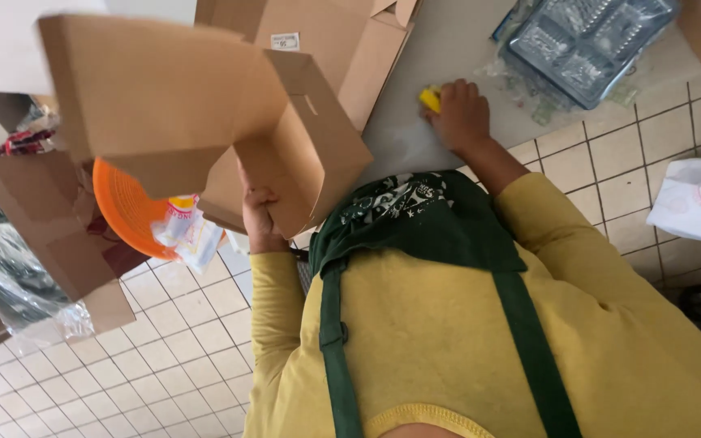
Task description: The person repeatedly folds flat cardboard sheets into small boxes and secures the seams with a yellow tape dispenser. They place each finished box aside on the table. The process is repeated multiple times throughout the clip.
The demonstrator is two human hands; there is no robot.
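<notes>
Two hands are at work, seen from above the person's own chest, which is covered by a yellow long-sleeved top and a green apron (415,219). The left hand (260,217) is raised and grips the underside of an open cardboard box (188,105); its fingers (263,199) are curled tight against the brown board, and the box is held up off the floor, tilted, with its flaps hanging loose. Partly hidden behind the box's lower edge sits an orange round ribbed disc (127,207) (whether it is a lid or a plate cannot be told), and just beside it a clear plastic bag with a printed label (188,231) hangs down.

The right hand (460,113) reaches out to the grey surface (448,40) and rests on it, fingers (458,93) bent down over a small yellow object (430,99), which shows only at the hand's left edge; whether they pinch it or merely cover it cannot be told.

Further along the surface lies a blue-grey plastic tray of metal parts (590,40) inside clear wrapping, well apart from the right hand. More flattened cardboard (342,36) lies at the surface's near end. White square tiles cover the floor (156,365), and a white plastic bag (699,199) lies on it at the right.
</notes>
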